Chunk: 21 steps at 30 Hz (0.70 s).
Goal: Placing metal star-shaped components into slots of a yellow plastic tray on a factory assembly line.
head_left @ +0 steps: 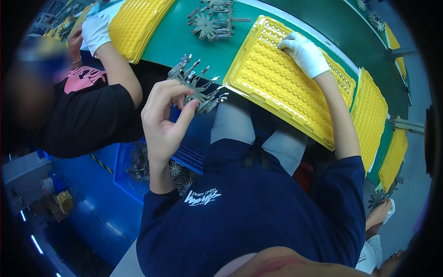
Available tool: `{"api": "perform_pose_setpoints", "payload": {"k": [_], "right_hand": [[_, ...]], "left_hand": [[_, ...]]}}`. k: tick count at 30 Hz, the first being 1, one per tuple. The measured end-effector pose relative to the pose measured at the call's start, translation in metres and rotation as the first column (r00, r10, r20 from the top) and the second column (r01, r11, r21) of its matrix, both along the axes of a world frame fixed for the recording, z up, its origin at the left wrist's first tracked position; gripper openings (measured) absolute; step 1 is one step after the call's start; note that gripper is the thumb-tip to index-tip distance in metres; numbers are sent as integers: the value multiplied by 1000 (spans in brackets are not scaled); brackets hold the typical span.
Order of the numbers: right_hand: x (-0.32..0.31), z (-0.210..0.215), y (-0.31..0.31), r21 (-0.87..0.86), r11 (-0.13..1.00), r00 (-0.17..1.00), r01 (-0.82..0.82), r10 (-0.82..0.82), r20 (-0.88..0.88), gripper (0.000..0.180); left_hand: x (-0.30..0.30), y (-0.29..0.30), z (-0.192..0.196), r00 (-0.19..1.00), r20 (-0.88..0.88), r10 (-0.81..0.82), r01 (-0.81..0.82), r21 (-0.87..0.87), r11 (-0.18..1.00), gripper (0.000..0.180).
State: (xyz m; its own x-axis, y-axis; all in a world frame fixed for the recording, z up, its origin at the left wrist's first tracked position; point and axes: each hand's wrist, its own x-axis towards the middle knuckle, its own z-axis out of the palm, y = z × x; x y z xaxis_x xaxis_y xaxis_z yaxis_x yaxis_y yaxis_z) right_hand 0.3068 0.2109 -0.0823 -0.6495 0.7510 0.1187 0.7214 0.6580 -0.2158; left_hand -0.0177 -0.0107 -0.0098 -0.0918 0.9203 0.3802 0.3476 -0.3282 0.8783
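My bare left hand [162,115] is raised over my lap and holds a flat grey metal part with many radiating prongs [199,88]. My right hand [304,54], in a white glove, rests on the far rows of a yellow moulded tray [272,87] with many small pockets; the fingertips touch small metal pieces seated near the tray's upper edge. The tray lies on a green conveyor belt [184,44]. What the gloved fingers pinch, if anything, is hidden.
More grey pronged parts [213,21] lie loose on the belt. Other yellow trays [136,25] [371,120] sit left and right. A blue crate [138,168] of parts stands under my left arm. A person in black with a white glove [95,32] works at my left.
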Motion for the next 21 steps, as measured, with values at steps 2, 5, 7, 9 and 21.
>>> {"api": "perform_pose_setpoints", "payload": {"k": [2,5,7,9,21], "right_hand": [[-2,6,0,101,993,998,-54,52,29,17],[5,2,2,209,972,994,-104,111,-19,14],[5,3,-3,244,968,983,-55,95,-155,14],[-3,7,-16,196,981,912,-4,84,-401,14],[-100,90,-138,-58,970,797,-238,160,-582,17]], "left_hand": [[4,-1,7,974,-207,92,-92,8,996,17],[9,4,11,938,-324,125,-120,36,992,13],[13,7,12,942,-312,122,-116,37,993,13],[15,9,13,933,-333,137,-106,108,988,14],[23,12,18,883,-456,110,-34,171,985,14]]}}
